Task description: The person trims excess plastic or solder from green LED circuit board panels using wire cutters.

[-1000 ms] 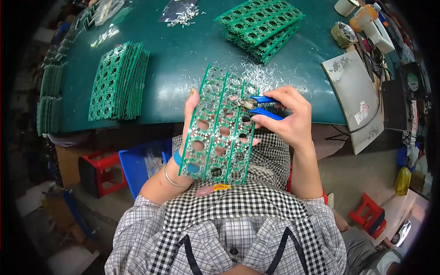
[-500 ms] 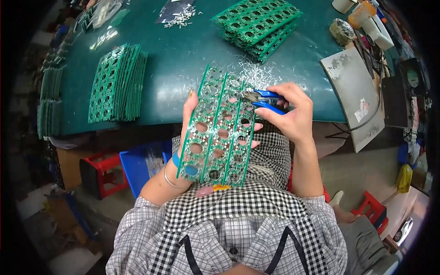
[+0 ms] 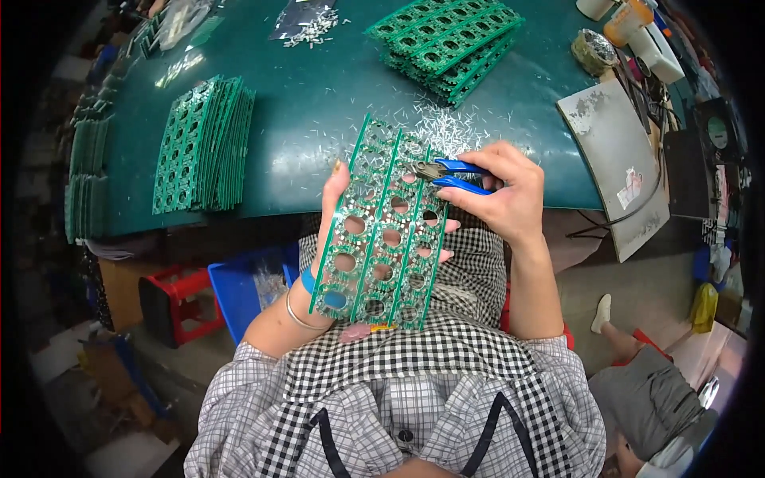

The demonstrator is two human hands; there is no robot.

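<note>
Slight shift since half a second ago: the green circuit-board panel (image 3: 373, 239) has been nudged a touch to the right, and the nose of the blue-handled cutters (image 3: 457, 166) is now lying further in over it. Also, a co-worker's leg (image 3: 623, 340) with a pale shoe (image 3: 603, 313) has been stretched further into view at lower right. Panel's held tilted over the checked apron (image 3: 398, 358), right by the near edge of the green bench (image 3: 295, 95). It's grasped by the left hand (image 3: 328, 209), thumb laid along the left edge, a couple of fingertips (image 3: 452, 225) poking out past the right one. As for the right hand (image 3: 510, 195), its grip is wrapped round both cutter handles. Whether the blades are fully closed can't really be told, the tips being kinda lost against the busy board. Loose white bits (image 3: 446, 129) are scattered just beyond, a stack of panels (image 3: 450, 44) is piled further back, and a row of panels (image 3: 205, 151) is lined up left.
</note>
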